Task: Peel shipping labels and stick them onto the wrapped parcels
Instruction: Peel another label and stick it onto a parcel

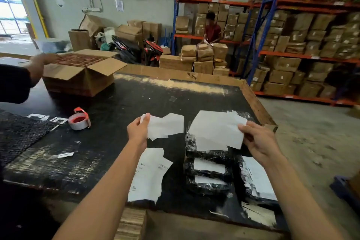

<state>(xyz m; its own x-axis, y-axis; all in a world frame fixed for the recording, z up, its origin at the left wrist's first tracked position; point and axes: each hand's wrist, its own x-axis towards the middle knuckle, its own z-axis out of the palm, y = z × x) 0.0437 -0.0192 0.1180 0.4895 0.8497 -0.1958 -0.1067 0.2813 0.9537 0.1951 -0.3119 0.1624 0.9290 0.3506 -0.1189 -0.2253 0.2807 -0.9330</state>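
Both hands raised over the black table [120,103], toward its right edge, each holding white paper.

Left hand [137,130]: thumb and fingers pinch the left corner of a white sheet [167,125], held clear of the table top. Cannot tell whether this is backing paper or a label.

Right hand [259,141]: fingers pinch the right edge of a larger white label sheet [216,128], which hangs above the far end of the wrapped parcels. The two sheets are apart, with a gap between them, which reads as a label just separated from its liner; a judgement only.

Wrapped parcels [208,187]: a row of black, film-wrapped packs near the right front corner of the table, two with white labels already on. Another parcel with a large white label [259,179] lies just beside them, nearer the right edge.

A stack of label sheets [150,173] lies flat at the front edge, below the left hand.

Step in hand: peeling, or just past it. The next move likely calls for setting the liner aside, lowering the label flat onto an unlabelled parcel face and pressing it smooth.

Elsewhere: tape roll [79,120] toward the left side; open cardboard box [81,72] at the far left corner, another person's hand at it.
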